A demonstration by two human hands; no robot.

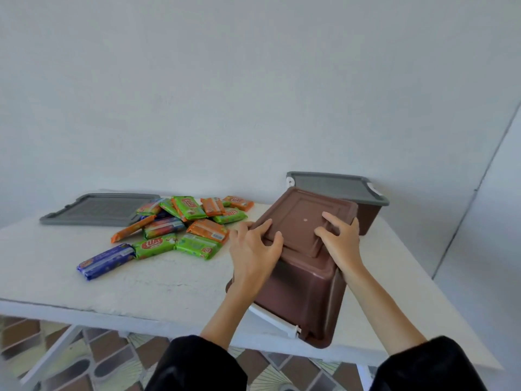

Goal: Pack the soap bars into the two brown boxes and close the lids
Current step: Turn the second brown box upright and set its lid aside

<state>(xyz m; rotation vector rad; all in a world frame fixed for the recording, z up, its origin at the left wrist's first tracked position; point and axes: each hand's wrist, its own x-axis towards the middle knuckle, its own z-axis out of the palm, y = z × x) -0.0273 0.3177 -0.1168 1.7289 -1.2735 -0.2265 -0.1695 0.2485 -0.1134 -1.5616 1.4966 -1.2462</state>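
White rough-topped table [141,280] is standing against a plain pale wall, with patterned floor tiles below. Glossy wrapped soap bars [180,224] are lying heaped centre-left beside a flat grey lid [93,208]. Smooth brown plastic box [304,277] is sitting upturned and tilted at lower centre. Left hand [253,246] and right hand [342,239] are gripping its base, fingers curled. Lidded brown box [369,218] is sitting behind it.

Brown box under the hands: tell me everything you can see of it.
The brown box looks like smooth, glossy plastic. It is upside down and tilted, its stepped base with a small centre dot facing up. Its rim sits at the near edge of the white table, where a white latch shows. The left hand grips the base's left corner; the right hand grips its right edge. The inside is hidden.
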